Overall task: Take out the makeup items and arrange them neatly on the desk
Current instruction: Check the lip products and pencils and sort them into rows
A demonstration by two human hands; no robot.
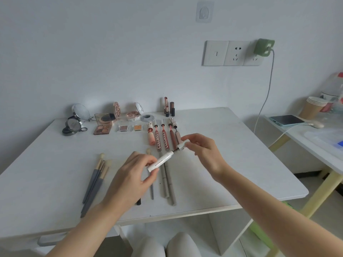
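Note:
Above the white desk [232, 154], my left hand [133, 175] grips a white mascara tube [161, 161] near its lower end. My right hand [202, 148] pinches the tube's white cap [181, 146], pulled a short way off so a dark wand stem shows between. Behind them lie several opened lip glosses [164, 140] in a row. Grey pencils [168, 182] lie under the tube, and makeup brushes [96, 179] lie at the left. Eyeshadow palettes [103, 127], compacts [73, 125] and upright lipsticks [168, 107] stand along the back.
A round mirror [81, 112] stands at the back left. To the right is a second table [315, 145] with a phone [286, 120], paper cups [313, 107] and a charger cable [267, 93] from the wall socket. The desk's front edge is near my knees.

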